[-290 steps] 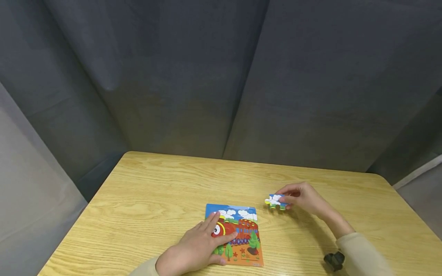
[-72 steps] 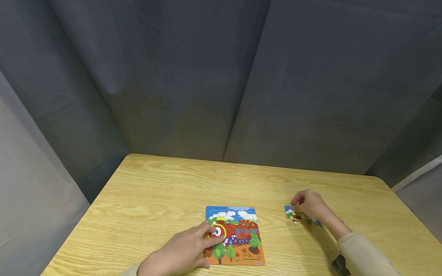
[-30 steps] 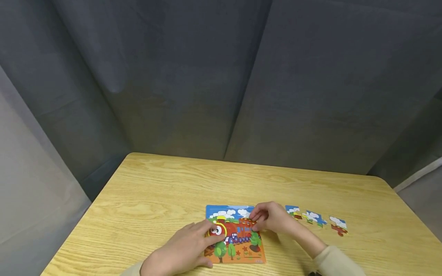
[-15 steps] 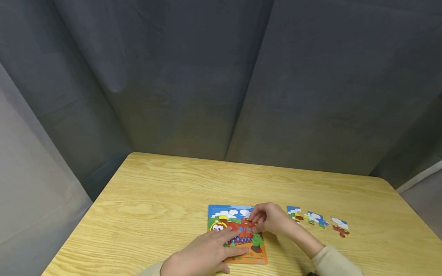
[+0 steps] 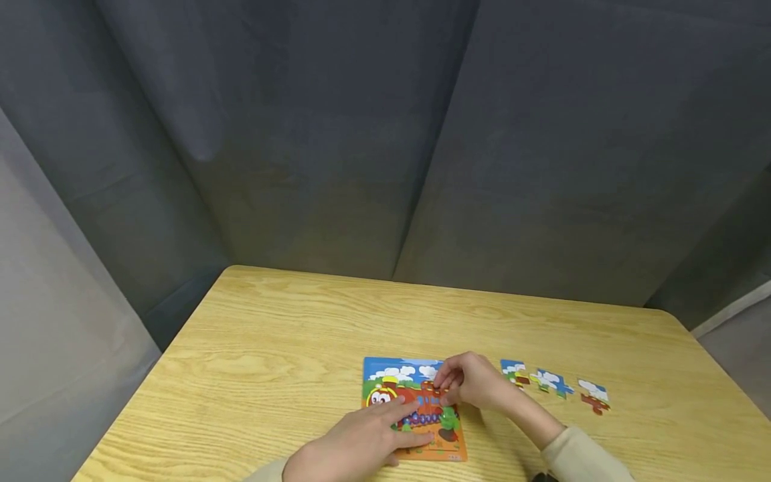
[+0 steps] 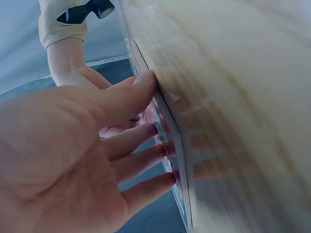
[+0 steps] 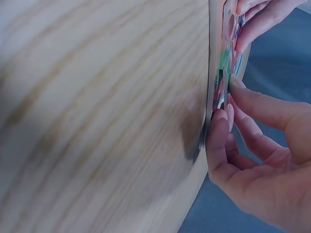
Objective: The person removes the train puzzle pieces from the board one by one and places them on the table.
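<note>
A jigsaw puzzle (image 5: 383, 365) with a red train lies flat on the table, its picture also seen edge-on in both wrist views. My left hand (image 5: 361, 438) rests over its lower left part, fingers spread and straight on the picture, thumb (image 6: 146, 80) at the board's near edge. At the right side, my right hand (image 5: 476, 383) pinches a puzzle piece (image 7: 222, 80) by the board's edge. A dark gap shows under that piece in the right wrist view. The fingers hide much of it.
Right of the puzzle lie three loose puzzle parts: one with a train bit (image 5: 515, 371), one with clouds (image 5: 552, 381), one with clouds over red (image 5: 593, 395). The wooden table (image 5: 289, 321) ends at a dark curtain (image 5: 313, 167).
The right hand has set a cloud piece down on the right, then come left to the puzzle's right edge, where it stays. The left hand has slid right and nearer over the picture.
</note>
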`<action>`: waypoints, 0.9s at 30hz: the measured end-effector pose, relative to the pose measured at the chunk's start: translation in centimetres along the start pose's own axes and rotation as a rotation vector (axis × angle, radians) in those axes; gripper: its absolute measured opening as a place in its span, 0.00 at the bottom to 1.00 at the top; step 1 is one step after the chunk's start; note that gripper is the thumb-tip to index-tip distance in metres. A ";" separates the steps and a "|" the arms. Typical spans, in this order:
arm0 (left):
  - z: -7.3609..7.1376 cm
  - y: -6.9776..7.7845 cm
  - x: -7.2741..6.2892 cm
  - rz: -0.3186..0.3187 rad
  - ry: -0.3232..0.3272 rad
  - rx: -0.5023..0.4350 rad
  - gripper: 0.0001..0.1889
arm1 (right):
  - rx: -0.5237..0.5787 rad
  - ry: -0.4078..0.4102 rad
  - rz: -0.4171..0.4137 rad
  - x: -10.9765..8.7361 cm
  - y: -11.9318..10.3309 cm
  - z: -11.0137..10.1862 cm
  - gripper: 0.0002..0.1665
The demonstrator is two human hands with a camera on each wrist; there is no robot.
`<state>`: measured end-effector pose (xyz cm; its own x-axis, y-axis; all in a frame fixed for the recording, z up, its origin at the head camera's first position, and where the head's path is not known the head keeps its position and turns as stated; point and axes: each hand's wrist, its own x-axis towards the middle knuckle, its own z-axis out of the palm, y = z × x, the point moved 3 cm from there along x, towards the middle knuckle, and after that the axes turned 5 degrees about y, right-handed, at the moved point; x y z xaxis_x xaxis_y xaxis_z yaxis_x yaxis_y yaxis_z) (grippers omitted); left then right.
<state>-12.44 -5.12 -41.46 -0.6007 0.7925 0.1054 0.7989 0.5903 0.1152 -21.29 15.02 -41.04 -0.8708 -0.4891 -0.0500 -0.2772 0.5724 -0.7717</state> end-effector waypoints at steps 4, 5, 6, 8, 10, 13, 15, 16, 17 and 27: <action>0.0 0.1 0.0 -0.001 -0.001 0.012 0.28 | 0.017 -0.017 0.008 -0.1 -0.1 -0.1 0.10; 0.0 0.1 0.0 -0.001 0.001 0.010 0.28 | 0.022 -0.021 0.009 -0.2 -0.2 -0.1 0.09; 0.0 0.1 0.0 -0.003 0.000 0.008 0.28 | 0.025 -0.024 0.007 -0.2 -0.2 -0.2 0.09; 0.0 0.0 0.0 -0.007 -0.001 0.000 0.27 | 0.038 -0.035 0.001 -0.2 -0.4 -0.2 0.09; 0.0 0.0 0.0 -0.009 0.000 -0.007 0.27 | 0.035 -0.041 -0.015 -0.1 -0.4 -0.3 0.09; 0.0 0.0 -0.1 0.001 0.014 0.003 0.27 | 0.033 -0.049 -0.028 -0.1 -0.5 -0.4 0.08; 0.0 0.0 -0.1 0.010 0.023 0.000 0.27 | 0.032 -0.051 -0.031 -0.1 -0.4 -0.4 0.08; 0.0 0.0 -0.1 0.015 0.028 0.001 0.26 | 0.034 -0.053 -0.031 -0.1 -0.4 -0.4 0.08; -0.1 0.0 -0.1 0.016 0.032 -0.001 0.26 | 0.040 -0.056 -0.030 -0.1 -0.4 -0.4 0.08; -0.1 -0.1 -0.1 -0.012 0.022 -0.056 0.28 | 0.062 -0.069 -0.038 -0.2 -0.4 -0.4 0.10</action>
<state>-12.49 -5.29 -41.44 -0.6117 0.7811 0.1256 0.7889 0.5902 0.1715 -21.21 15.15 -40.46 -0.8295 -0.5550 -0.0624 -0.2817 0.5122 -0.8113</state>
